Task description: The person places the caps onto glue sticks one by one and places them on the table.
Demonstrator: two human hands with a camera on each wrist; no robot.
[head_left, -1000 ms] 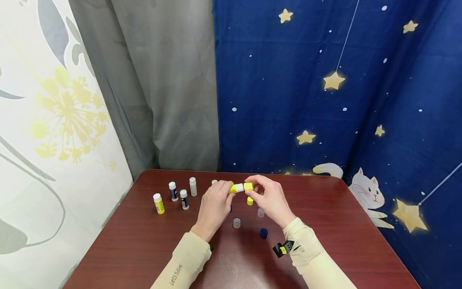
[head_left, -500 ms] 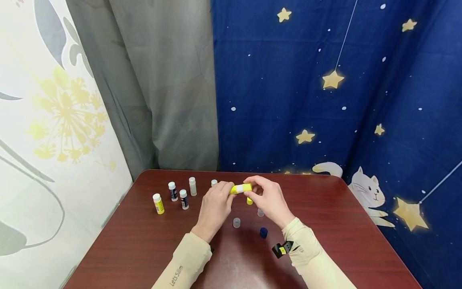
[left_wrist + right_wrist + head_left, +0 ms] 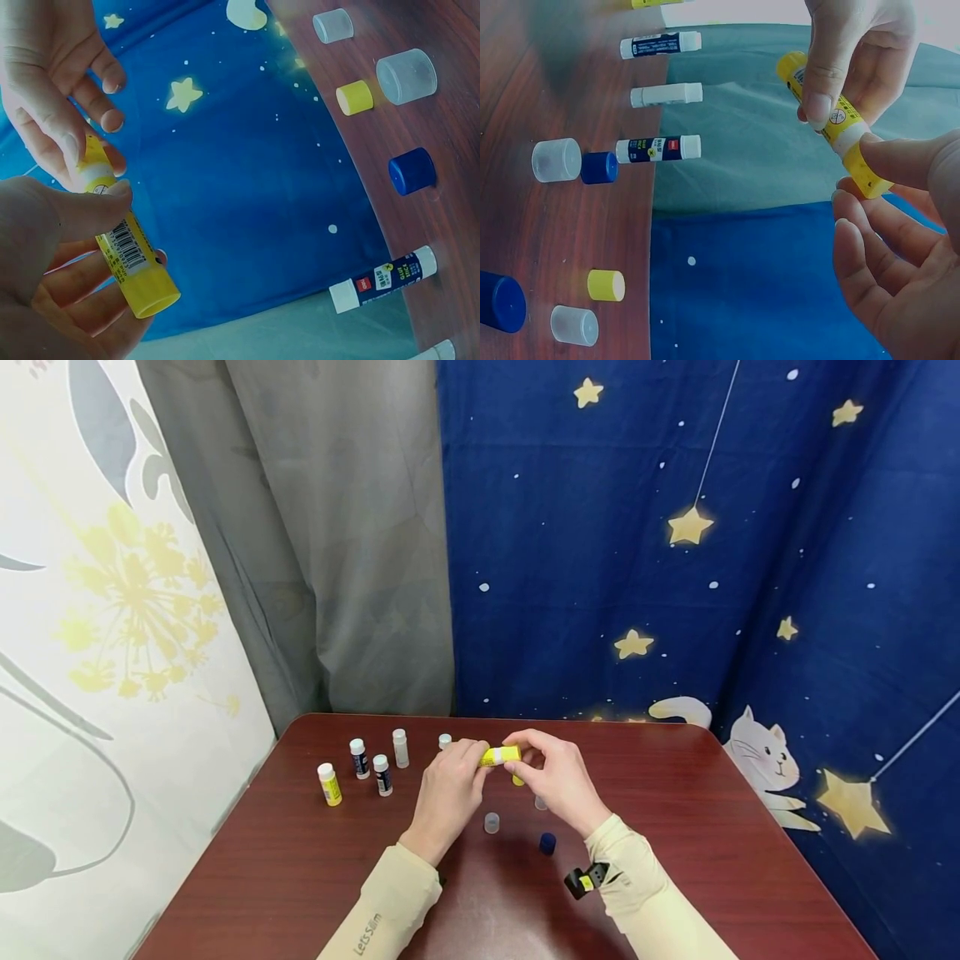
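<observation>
A yellow glue stick (image 3: 129,244) is held above the table between both hands. The left hand (image 3: 447,789) grips its barrel with thumb and fingers. At the other end, the right hand (image 3: 558,778) pinches the yellow cap (image 3: 864,174) between thumb and fingers. The cap sits over that end, with a white band showing between cap and barrel. In the left wrist view the left thumb lies across the barrel near the white band.
Glue sticks with white caps, one yellow (image 3: 330,785), others dark blue (image 3: 383,776) or white (image 3: 401,749), stand at the table's left. Loose caps lie below the hands: clear (image 3: 492,823), blue (image 3: 547,843) and yellow (image 3: 606,285). Curtains hang behind the table (image 3: 300,877).
The yellow cap, apart from the white tip earlier, has moved left onto the stick's end, and less white shows between them. Both hands are slightly lower.
</observation>
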